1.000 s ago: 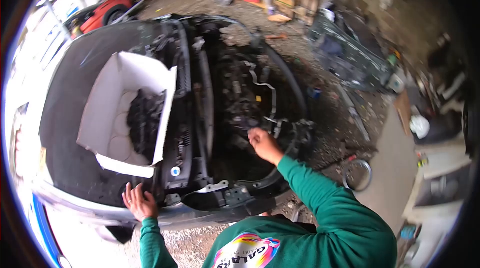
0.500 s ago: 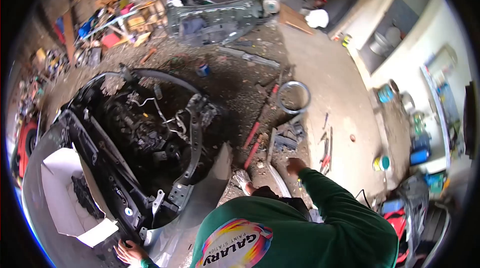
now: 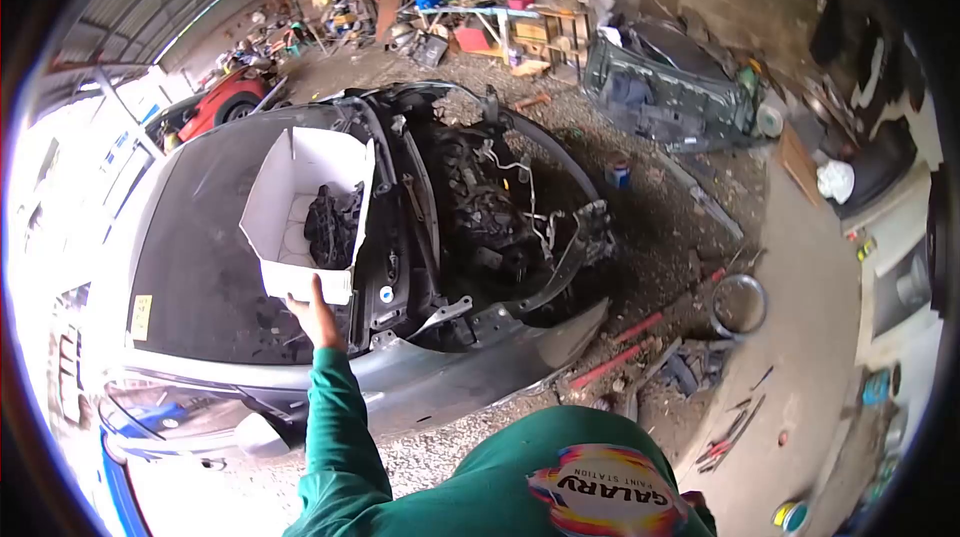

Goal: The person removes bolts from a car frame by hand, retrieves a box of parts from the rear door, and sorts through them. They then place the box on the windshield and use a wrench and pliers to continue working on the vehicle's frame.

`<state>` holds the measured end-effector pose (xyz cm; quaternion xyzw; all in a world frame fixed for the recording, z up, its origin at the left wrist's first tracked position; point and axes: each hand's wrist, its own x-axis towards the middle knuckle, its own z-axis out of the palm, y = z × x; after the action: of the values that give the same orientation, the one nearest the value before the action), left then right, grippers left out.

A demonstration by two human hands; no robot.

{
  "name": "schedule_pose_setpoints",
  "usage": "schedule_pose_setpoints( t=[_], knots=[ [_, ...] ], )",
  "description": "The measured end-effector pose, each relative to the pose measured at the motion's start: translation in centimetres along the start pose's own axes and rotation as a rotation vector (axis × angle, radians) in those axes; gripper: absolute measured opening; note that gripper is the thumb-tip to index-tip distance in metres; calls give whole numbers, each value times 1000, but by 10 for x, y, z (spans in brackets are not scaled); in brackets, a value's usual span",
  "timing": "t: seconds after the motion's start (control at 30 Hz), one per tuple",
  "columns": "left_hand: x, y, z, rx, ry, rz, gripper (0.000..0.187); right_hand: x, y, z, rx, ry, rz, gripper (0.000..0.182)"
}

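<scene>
My left hand (image 3: 318, 315) is at the near edge of a white box (image 3: 265, 212), its thumb up against the flap and the other fingers partly hidden. It appears to grip that edge. Black parts (image 3: 333, 227) lie inside the box, which rests tilted on the dark windshield (image 3: 200, 247) of a grey car. Beside the box is the car's stripped cowl, and beyond it the exposed engine bay (image 3: 485, 202). My right hand is out of view.
The grey fender (image 3: 480, 367) runs along the car's near side. Red bars (image 3: 610, 365), a metal ring (image 3: 738, 307) and hand tools (image 3: 728, 442) lie on the floor to the right. A dark car door panel (image 3: 670, 97) and a cluttered bench (image 3: 480, 12) stand at the back.
The view has swung left. My left hand has gone from beside the box, fingers spread on the car, to the box's near edge. My right hand has left the view.
</scene>
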<state>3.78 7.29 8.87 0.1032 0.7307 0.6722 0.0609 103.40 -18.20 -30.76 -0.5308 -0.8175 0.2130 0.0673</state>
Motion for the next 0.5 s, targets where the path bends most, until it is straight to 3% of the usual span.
schedule_pose_setpoints(
  t=[0.03,0.1,0.17,0.2,0.23,0.3,0.33,0.37,0.4,0.43,0.47,0.5],
  knots=[
    [39,-24,12,84,49,17,124,13,3,-8,157,-29,153,25],
    [71,-11,20,-67,-273,-306,130,55,6,-9,484,-95,459,23],
    [72,4,31,-13,-303,-444,129,102,-12,-32,821,-173,769,23],
    [108,-28,35,-66,-321,-474,101,95,-1,-39,991,-211,925,24],
    [115,-29,36,-73,-317,-466,101,107,-7,-47,1162,-252,1082,25],
    [121,-30,39,-52,-338,-410,66,129,-7,-63,1086,-92,1105,31],
    [146,-44,38,-86,-364,-388,47,128,-1,-82,1284,-35,1118,20],
    [174,-55,41,-98,-290,-467,44,133,-40,-112,1131,102,1067,20],
    [179,-55,41,-112,-270,-486,40,131,-46,-122,1113,59,1069,17],
    [179,-55,35,-128,-243,-505,37,129,-40,-122,1093,13,1067,14],
    [176,-53,22,-201,-252,-483,36,122,14,-91,1081,6,1063,14],
    [177,-47,13,-190,-179,-526,35,110,63,-72,1643,-591,911,30]
  ],
)
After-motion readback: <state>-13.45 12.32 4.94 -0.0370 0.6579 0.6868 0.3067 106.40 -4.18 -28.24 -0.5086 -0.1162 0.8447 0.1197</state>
